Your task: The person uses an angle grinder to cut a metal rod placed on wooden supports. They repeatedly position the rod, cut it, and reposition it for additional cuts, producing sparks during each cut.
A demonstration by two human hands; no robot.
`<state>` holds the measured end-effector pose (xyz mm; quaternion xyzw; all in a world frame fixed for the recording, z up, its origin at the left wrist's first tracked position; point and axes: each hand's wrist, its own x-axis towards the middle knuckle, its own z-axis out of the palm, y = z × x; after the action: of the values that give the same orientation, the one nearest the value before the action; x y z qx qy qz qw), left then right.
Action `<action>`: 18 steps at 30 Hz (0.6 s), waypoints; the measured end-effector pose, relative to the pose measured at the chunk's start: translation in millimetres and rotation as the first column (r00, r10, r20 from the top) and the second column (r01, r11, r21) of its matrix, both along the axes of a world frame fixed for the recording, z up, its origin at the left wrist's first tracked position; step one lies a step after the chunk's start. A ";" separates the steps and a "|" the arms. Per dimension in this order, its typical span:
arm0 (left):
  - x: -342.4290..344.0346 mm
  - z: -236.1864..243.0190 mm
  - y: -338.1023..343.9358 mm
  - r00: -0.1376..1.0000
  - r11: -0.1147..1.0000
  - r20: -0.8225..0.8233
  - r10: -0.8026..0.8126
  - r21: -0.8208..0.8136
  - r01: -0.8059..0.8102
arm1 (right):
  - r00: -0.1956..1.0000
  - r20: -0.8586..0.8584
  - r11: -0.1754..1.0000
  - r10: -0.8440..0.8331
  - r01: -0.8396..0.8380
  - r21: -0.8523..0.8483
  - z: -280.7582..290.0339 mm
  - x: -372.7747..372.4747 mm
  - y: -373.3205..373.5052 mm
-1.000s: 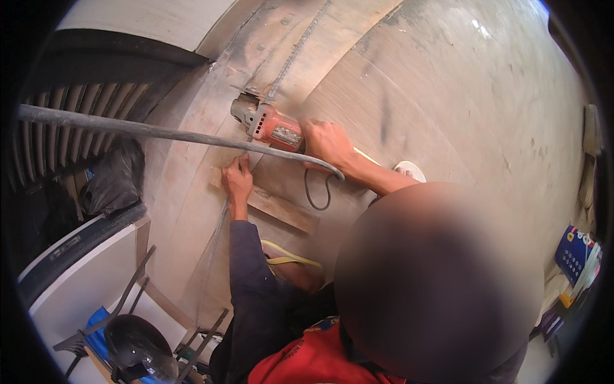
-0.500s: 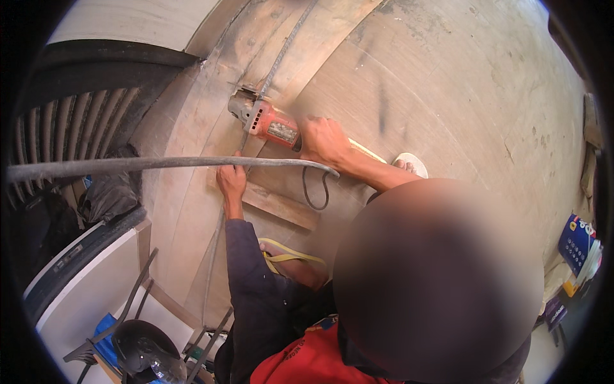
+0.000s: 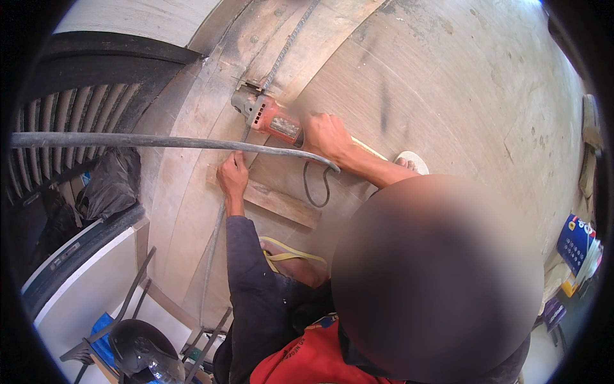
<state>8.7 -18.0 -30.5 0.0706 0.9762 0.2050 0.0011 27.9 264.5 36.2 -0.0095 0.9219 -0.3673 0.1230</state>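
Observation:
My right hand (image 3: 326,137) is closed on the handle of a red and grey angle grinder (image 3: 278,121). Its disc sits at a ribbed steel rod (image 3: 288,48) that lies along floor boards. Lower left of the grinder, my left hand (image 3: 231,176) grips that rod, fingers curled, beside a short wooden plank (image 3: 278,205). A thick grey cable (image 3: 192,143) crosses above the left hand and bends into a dark loop below the right hand. The right wrist area is plain; a soft blur hides what is just above the right hand.
Dark slatted panel (image 3: 83,115), black bag (image 3: 109,185) and white board (image 3: 83,275) on the left; black helmet (image 3: 141,349) among metal bars lower left. Sandalled feet (image 3: 294,262) on the floor. Blue package (image 3: 572,243) at right. A large blurred round shape hides the lower right.
The grey cable's left part swung down, then came partway back up. Both hands and the grinder stay in nearly the same places on the rod.

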 end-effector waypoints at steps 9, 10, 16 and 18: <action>-0.8 -0.7 1.3 1.000 0.999 -0.002 -0.006 -0.043 0.006 | 1.000 0.004 1.000 0.005 -0.005 0.002 7.2 1.4 -0.3; -0.6 -1.8 1.1 1.000 0.999 -0.008 -0.008 -0.044 0.007 | 1.000 0.010 1.000 0.009 -0.009 0.002 7.1 1.1 -0.1; -3.6 -1.5 -2.4 1.000 0.997 0.016 0.000 -0.077 0.001 | 1.000 -0.002 0.997 -0.023 0.023 -0.079 2.7 4.9 -3.3; -2.7 -3.4 -4.2 1.000 0.996 0.018 0.005 -0.093 -0.003 | 0.997 0.070 0.995 0.029 -0.022 -0.095 10.7 1.6 -0.5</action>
<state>6.0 -22.3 -33.9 0.0668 0.9848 0.1601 0.0126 29.6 264.0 47.0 -0.0139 0.8984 -0.4088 0.1601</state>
